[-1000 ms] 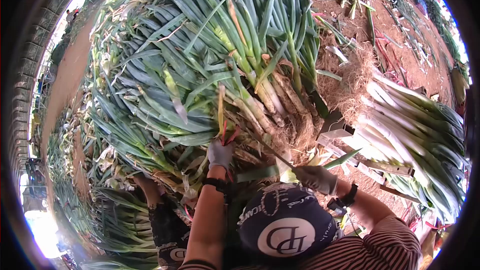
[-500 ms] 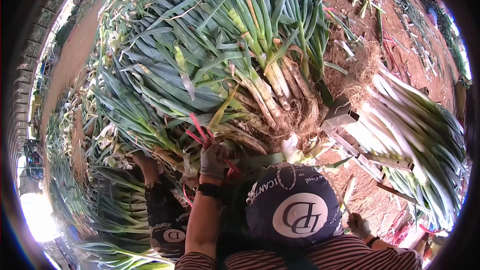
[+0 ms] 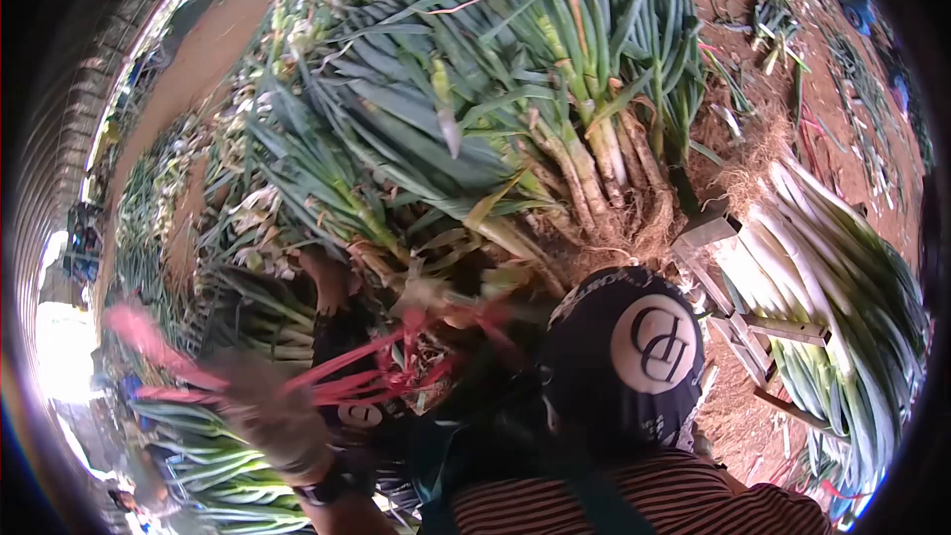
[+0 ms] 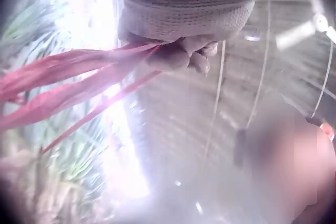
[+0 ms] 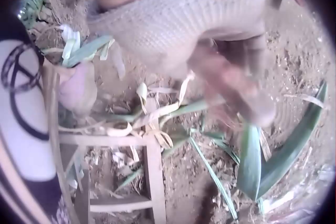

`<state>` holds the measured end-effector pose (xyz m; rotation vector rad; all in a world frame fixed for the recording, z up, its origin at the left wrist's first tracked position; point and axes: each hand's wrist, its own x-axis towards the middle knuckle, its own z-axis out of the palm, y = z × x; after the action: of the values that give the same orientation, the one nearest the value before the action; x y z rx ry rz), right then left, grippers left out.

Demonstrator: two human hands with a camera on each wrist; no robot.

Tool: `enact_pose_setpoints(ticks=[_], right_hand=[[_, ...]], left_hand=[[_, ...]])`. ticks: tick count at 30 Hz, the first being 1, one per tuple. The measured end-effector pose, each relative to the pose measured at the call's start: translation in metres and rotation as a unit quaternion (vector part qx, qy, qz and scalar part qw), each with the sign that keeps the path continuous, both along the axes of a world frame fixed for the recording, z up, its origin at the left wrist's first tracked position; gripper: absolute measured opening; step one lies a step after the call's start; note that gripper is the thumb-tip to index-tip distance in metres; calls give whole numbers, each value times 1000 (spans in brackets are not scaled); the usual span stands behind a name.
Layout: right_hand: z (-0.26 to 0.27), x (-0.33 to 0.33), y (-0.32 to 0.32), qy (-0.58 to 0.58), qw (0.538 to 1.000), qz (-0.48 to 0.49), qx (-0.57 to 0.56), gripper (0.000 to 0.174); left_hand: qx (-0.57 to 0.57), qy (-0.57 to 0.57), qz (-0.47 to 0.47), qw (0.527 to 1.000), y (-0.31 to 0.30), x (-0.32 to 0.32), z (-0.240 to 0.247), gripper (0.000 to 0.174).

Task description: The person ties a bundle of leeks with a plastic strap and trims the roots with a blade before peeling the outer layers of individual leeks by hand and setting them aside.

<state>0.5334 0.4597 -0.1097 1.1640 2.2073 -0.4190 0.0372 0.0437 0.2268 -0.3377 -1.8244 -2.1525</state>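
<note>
My left hand (image 3: 272, 416), gloved and blurred, grips pink-red strips (image 3: 347, 367) at the lower left; loose ends trail past it. In the left wrist view, the left hand (image 4: 181, 19) has fingers curled round the strips (image 4: 68, 77). The strips lead back to a tangle beside the leek pile (image 3: 475, 129). In the head view my right hand is hidden. The right wrist view shows the gloved right hand (image 5: 184, 35) curled round a blurred brown shape (image 5: 231, 82), like the handle of the knife seen earlier; its blade is not distinguishable.
Trimmed leeks (image 3: 822, 248) lie across a metal frame (image 3: 758, 327) at right. Knees in dark printed cloth (image 3: 609, 367) rise in front. More leeks (image 3: 228, 466) lie at lower left. Cut leaves (image 5: 291, 155) litter the soil by the right hand.
My left hand has swung left and down from the pile, drawing the strips out long. My right hand, with the knife, moved away right and down and then out of the head view.
</note>
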Motion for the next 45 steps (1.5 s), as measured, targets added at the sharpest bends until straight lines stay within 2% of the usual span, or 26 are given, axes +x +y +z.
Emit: enact_pose_setpoints(ticks=[1,4,6,7,8,9,10,11,14,15,18,20,23,24,25,29,32,33,34,37,38,40,41,42,43,45], right_hand=[[2,-13,10,30,999,15,0,48],[16,-83,56,110,994,-1,10,40],[17,-138,106,459,887,23,-47,22],[56,-189,111,502,855,-107,-73,21],[120,-241,106,625,756,-93,-169,21],[214,-293,68,607,785,-93,-84,24],[266,-326,47,658,744,-75,-89,28],[322,-347,22,686,712,31,-145,31],[400,-397,-41,656,643,218,-329,66],[413,-426,-55,633,573,398,-336,84],[430,-463,-134,560,521,556,-324,122],[428,-475,-181,477,562,520,-432,124],[411,-470,-224,301,582,504,-563,91],[410,-466,-229,153,597,509,-601,76],[399,-461,-230,162,621,484,-594,64],[374,-465,-184,199,710,280,-615,22],[379,-470,-161,486,501,251,-671,21],[389,-468,-161,456,439,192,-750,22],[389,-472,-159,409,419,193,-787,20],[385,-499,-152,249,348,191,-884,22],[391,-494,-156,356,406,194,-819,25],[402,-485,-163,520,555,184,-622,35],[400,-493,-166,553,548,149,-609,40],[401,-493,-169,534,546,157,-626,40],[402,-492,-173,513,542,165,-645,40],[400,-486,-192,456,544,151,-688,39]], left_hand=[[7,47,45,998,-16,3,23,18],[126,132,-111,977,-57,13,104,7],[19,111,133,985,-65,15,107,8],[49,67,238,968,-36,11,105,10],[85,18,335,938,-7,6,103,13],[102,-41,103,989,-29,14,98,17],[101,-50,40,993,-21,14,93,16],[122,12,-141,982,-15,10,90,16],[171,18,-177,969,3,15,103,21],[187,20,-185,965,7,17,108,22],[212,19,-195,957,23,24,124,27],[213,12,-189,958,30,28,132,28],[299,48,-196,933,25,20,134,28],[282,54,-145,947,19,22,137,27],[307,89,-196,927,5,12,132,29],[261,-34,47,963,-28,17,94,27],[330,-186,-16,926,-24,20,11,33],[295,-219,-80,927,-16,24,-27,32],[253,-247,-145,924,-8,29,-64,31],[371,-486,-253,750,54,56,-85,26],[399,-556,-286,671,62,62,-90,25],[92,-387,-30,917,-1,51,-125,24],[66,-231,70,968,-15,46,-105,21],[-42,-123,131,983,-17,44,-61,27],[42,-107,143,983,-12,46,-42,42],[39,-46,26,998,14,49,-6,51]])
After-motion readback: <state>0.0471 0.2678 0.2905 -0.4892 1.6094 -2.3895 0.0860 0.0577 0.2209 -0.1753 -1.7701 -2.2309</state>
